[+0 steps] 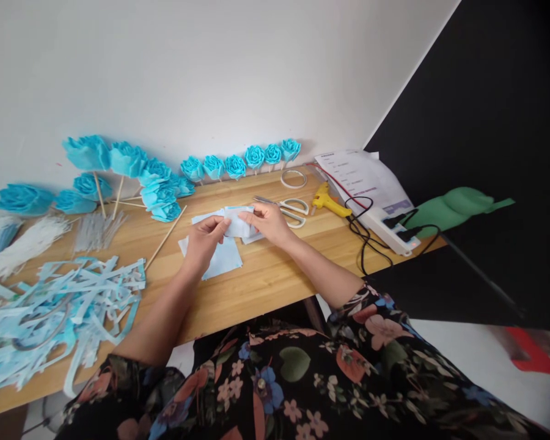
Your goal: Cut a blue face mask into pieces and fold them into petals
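Note:
Between my two hands is a small pale blue-white fabric piece [236, 226], held up just above the table. My left hand [206, 237] pinches its left edge between thumb and fingers. On the other side, my right hand [268, 221] grips the right edge, thumb lying across the front. Beneath them lie several flat light-blue fabric squares [222, 260], partly hidden by my hands. Scissors [294, 206] with white handles rest just beyond my right hand. To the left of my left hand, a thin wooden stick [165, 237] lies on the wood.
Blue fabric roses [235, 166] line the wall, several on sticks. Cut strips [73, 318] are heaped at left, near clear thin sticks [98, 231] and white ties [30, 244]. On the right are a tape roll [293, 178], yellow glue gun [330, 200], power strip [389, 231], cables and papers [362, 177].

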### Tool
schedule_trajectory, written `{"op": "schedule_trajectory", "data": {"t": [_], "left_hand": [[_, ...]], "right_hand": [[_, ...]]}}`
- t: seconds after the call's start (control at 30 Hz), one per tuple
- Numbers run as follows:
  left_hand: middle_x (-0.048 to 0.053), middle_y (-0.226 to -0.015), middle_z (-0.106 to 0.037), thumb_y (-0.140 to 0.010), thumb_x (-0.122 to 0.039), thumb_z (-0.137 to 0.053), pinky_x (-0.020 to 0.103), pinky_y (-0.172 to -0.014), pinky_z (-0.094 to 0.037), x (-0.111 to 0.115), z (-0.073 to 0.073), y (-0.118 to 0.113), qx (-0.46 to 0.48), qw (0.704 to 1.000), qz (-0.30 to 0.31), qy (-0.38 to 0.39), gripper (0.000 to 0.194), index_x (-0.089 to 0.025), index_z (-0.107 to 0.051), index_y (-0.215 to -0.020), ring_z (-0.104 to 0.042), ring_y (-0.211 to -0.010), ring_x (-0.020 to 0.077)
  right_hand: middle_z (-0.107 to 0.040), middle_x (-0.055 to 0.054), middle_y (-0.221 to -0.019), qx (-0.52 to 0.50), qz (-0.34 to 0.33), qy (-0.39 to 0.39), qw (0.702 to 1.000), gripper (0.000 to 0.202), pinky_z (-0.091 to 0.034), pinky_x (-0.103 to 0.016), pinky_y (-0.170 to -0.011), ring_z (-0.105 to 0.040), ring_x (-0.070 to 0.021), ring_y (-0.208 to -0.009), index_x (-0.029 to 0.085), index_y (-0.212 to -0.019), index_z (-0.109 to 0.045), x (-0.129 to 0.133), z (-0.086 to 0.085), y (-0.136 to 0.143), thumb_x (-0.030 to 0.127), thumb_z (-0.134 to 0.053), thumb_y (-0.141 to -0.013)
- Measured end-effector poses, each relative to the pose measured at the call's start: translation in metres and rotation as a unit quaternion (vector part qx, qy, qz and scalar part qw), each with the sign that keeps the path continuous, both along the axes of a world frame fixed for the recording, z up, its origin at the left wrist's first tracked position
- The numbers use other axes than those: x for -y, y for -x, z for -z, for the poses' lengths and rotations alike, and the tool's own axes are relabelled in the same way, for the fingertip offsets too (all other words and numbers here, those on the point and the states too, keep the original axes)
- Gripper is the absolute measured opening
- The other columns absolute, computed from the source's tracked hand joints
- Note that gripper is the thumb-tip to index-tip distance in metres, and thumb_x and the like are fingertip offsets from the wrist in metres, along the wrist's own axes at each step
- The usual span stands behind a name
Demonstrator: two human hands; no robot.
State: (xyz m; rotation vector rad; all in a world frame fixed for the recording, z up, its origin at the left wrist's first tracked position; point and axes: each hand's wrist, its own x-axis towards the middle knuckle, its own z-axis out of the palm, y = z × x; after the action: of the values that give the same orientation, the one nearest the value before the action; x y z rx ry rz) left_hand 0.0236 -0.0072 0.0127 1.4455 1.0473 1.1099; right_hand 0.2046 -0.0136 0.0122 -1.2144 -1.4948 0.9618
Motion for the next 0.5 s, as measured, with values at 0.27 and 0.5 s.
{"op": "schedule_trajectory", "data": {"t": [0.27,0.5], "left_hand": [[-0.002,-0.048,-0.049,-0.073,-0.039,-0.073,0.025,-0.051,-0.032,-0.001,-0.0001,0.0001,-0.005,1.0,-0.013,-0.002,0.029,-0.019,-0.064,-0.055,-0.042,-0.05,0.0109],[-0.004,-0.052,-0.052,-0.069,-0.044,-0.075,0.024,-0.043,-0.026,0.0016,-0.0084,0.0009,-0.004,0.999,-0.006,0.038,0.028,-0.019,-0.074,-0.081,-0.035,-0.043,0.0084]], "right_hand": [[-0.037,0.006,-0.054,0.026,0.015,-0.018,0.999,0.05,-0.024,-0.025,-0.051,-0.038,-0.0086,-0.051,0.019,-0.06,-0.044,0.0004,0.0007,-0.0014,0.061,-0.062,-0.081],[-0.036,0.005,-0.058,0.051,0.0,-0.056,0.997,0.047,-0.022,-0.025,-0.053,-0.033,-0.0084,-0.056,0.019,-0.06,-0.043,0.0001,0.0051,0.0008,0.054,-0.061,-0.084]]}}
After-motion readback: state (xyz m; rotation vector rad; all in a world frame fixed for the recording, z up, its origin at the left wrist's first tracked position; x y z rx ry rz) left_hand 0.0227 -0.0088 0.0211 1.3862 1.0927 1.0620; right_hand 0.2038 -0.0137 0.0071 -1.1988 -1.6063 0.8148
